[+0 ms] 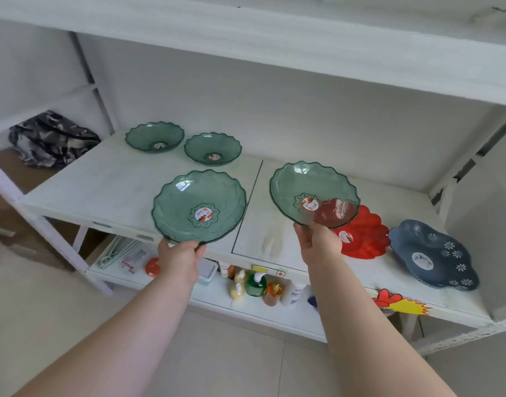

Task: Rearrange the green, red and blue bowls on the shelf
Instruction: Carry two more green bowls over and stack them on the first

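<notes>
Left hand [179, 257]: grip closed on the near rim of 1 large green bowl [198, 207], held tilted above the shelf [108, 184] front edge. Right hand [317, 243]: grip closed on the rim of a 2nd green bowl [309, 190], at 3 o'clock of the 1st. 2 smaller green bowls [154, 137] [213, 149] sit at 11-12 o'clock, apparently touching. Red bowl [363, 236] lies partly behind the right-hand bowl; blue bowl [432, 255] at 3 o'clock of it.

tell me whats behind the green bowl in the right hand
Through the green bowl held by the right hand, the red bowl shows on the shelf. Its left part is covered, seen only tinted through the plastic.
</notes>
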